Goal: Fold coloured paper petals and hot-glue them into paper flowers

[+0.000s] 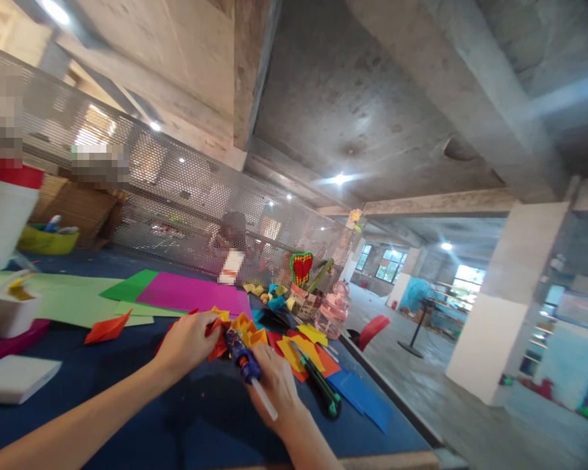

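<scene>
blue table point(196, 424), right hand point(274, 378) gripping glue gun point(244, 359)

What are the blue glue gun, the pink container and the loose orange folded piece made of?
Blue glue gun: probably hard plastic, slightly shiny, with highlights on its body.
Pink container: likely clear, glossy plastic, since it is see-through; glass is possible.
Orange folded piece: seemingly matte paper, from its thin, creased faces.

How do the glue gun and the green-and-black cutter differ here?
The glue gun is held in the right hand; the cutter lies loose, untouched.
The glue gun is blue-purple, while the cutter is green and black.
The glue gun has a pale stick protruding behind; the cutter has none.
Both are handheld tools.
</scene>
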Demonstrator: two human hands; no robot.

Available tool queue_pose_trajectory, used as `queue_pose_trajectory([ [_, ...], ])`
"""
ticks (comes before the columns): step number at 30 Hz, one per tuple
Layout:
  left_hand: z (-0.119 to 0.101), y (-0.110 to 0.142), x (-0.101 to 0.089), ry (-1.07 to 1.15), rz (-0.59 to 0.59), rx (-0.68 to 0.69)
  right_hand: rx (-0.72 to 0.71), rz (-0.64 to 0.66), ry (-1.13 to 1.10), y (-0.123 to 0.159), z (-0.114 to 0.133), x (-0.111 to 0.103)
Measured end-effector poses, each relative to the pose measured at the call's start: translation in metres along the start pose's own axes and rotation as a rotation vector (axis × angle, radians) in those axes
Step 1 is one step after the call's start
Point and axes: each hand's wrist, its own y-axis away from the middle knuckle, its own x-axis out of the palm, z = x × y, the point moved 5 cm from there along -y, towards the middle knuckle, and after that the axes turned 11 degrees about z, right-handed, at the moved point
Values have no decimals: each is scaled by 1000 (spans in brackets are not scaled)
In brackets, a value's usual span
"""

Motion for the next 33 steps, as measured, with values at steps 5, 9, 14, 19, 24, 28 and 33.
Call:
queue_pose_trajectory([
  [5, 0, 0, -2, -14, -17, 0, 11, 2, 20, 1, -2, 0],
  [9, 1, 0, -1, -13, -16, -3, 18, 9, 19, 1, -3, 1],
  [14, 4, 0, 0, 20, -20, 8, 26, 25, -3, 2, -4, 2],
  [19, 5, -1, -3, 21, -34, -6, 55, 32, -6, 3, -6, 1],
  [24, 6, -2, -10, 33, -78, -36, 102, -5, -11, 10, -6, -10],
  [28, 8, -2, -13, 64, -64, -67, 127, -176, -26, 30, -19, -36],
  [33, 11, -2, -11, 133, 5, -108, 448, -273, 77, 77, -82, -90],
])
